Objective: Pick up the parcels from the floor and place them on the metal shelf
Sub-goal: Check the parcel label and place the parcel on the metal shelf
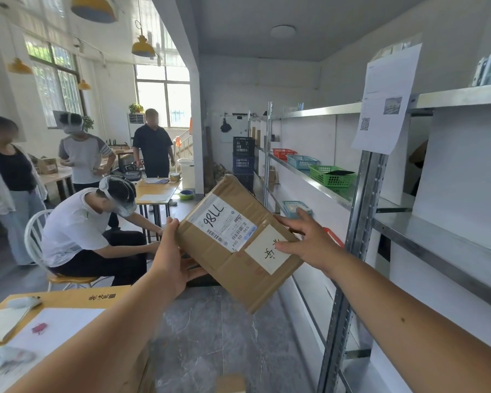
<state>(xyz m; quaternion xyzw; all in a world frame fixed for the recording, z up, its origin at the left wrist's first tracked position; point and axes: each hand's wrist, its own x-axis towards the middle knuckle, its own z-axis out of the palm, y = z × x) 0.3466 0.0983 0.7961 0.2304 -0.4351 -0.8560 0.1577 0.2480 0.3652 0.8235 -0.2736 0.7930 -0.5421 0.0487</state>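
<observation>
The cardboard parcel [238,245] is hanging tilted in mid-air beside the metal shelf [437,236], both hands gripping it: left hand [173,259] fingers clamped underneath, right hand [309,242] fingers pressing its top face

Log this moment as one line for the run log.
stage: carry | parcel: tilted, off floor | left hand: grip on left edge | right hand: grip on right edge | metal shelf: to the right
</observation>
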